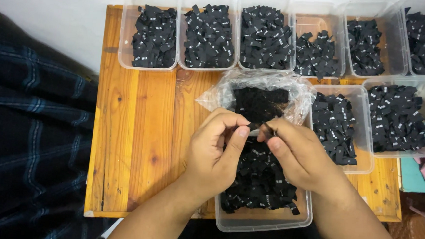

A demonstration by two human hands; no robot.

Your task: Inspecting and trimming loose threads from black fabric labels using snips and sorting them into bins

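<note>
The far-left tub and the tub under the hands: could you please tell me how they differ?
The far-left tub stands in the back row, untouched; the near tub sits at the table's front edge beneath the left hand and right hand. The far-left tub holds only labels; the near tub also carries a plastic bag at its far end. Both are clear plastic tubs filled with small black labels.
</note>
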